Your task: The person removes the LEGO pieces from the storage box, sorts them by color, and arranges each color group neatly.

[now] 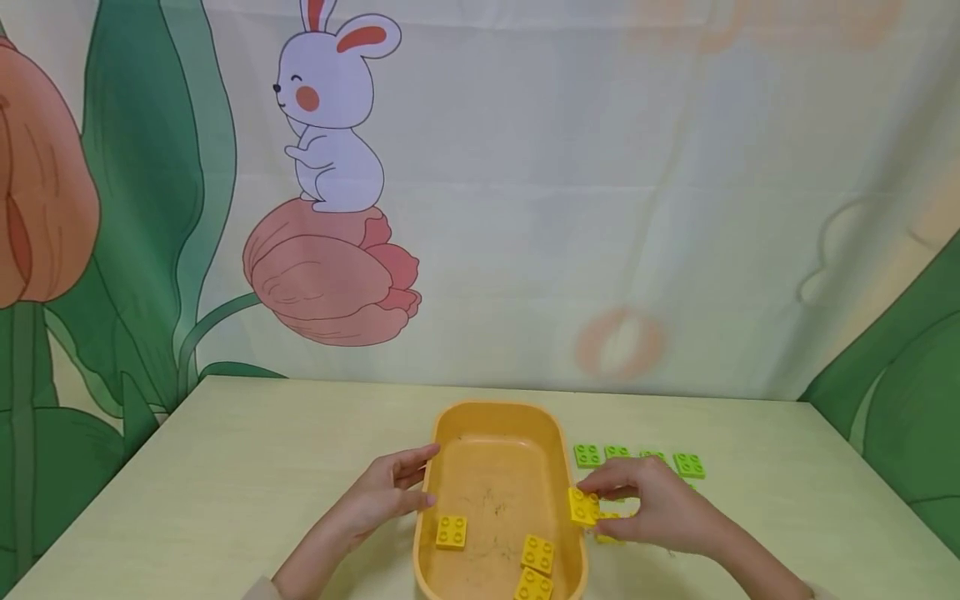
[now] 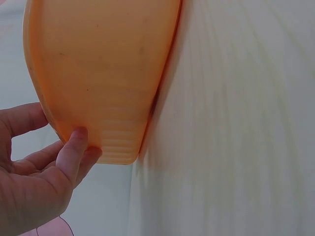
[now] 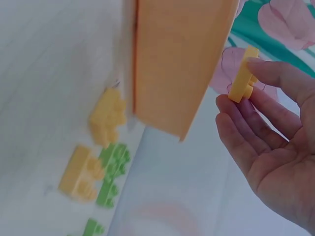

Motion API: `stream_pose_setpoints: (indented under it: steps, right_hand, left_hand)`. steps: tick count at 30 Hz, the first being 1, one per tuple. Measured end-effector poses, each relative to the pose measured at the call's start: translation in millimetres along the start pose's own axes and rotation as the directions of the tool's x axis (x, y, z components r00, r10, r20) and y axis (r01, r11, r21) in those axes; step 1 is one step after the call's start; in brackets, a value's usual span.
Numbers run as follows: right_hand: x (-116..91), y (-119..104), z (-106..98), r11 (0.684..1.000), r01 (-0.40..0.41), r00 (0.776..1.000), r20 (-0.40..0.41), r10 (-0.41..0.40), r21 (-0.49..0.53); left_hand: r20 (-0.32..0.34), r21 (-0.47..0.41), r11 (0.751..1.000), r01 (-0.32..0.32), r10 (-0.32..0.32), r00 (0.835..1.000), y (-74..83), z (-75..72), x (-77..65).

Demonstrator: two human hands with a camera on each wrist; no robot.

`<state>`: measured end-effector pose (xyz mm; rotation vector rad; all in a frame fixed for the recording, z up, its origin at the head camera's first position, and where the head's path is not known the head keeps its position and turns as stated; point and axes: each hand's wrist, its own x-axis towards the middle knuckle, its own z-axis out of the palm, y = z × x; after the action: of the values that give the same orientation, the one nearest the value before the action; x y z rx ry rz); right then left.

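Between its thumb and fingers, my right hand (image 1: 667,508) pinches a yellow building block (image 1: 582,506), held over the right rim of an orange-yellow plastic bin (image 1: 491,467). The right wrist view shows that block (image 3: 243,76) edge-on, beyond the bin's upper edge. Fairly loose fingers of my left hand (image 1: 382,492) touch the bin's left side; some lie against its outer wall (image 2: 108,73) in the left wrist view. Inside the bin are a yellow block (image 1: 452,532) at left and two more yellow blocks (image 1: 537,554) at lower right.
On the pale table (image 1: 262,467), several green blocks (image 1: 689,465) lie right of the bin, partly behind my right hand. Yellow blocks (image 3: 81,172) lie near them. A cloth backdrop (image 1: 525,208) with a printed rabbit and flowers hangs behind the table.
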<state>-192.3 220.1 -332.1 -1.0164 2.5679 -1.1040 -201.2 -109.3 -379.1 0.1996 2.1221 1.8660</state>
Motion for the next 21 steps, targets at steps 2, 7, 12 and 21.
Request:
stream_pose_setpoints:
  steps: [2, 7, 12, 21]
  right_hand:
    - [-7.2, 6.6, -4.1, 1.0, -0.023, 1.0, -0.001, 0.023, -0.003]
    - [-21.7, 23.5, -10.4, 0.995, -0.102, 0.994, 0.027, 0.102, 0.008]
    - [-32.0, 37.6, -10.3, 0.983, -0.18, 0.982, 0.056, 0.178, 0.026]
    - [-41.7, 53.3, -2.1, 0.954, -0.3, 0.949, 0.106, 0.297, 0.019]
  left_hand:
    - [-0.003, 0.003, 1.0, 0.004, -0.004, 1.0, -0.4, 0.3, 0.2]
    - [-0.002, 0.001, 1.0, 0.003, -0.003, 1.0, -0.5, 0.1, 0.5]
    - [0.001, -0.003, 1.0, 0.001, -0.001, 1.0, -0.5, -0.5, 0.6]
    - [0.008, -0.013, 1.0, -0.013, 0.013, 1.0, -1.5, -0.8, 0.7]
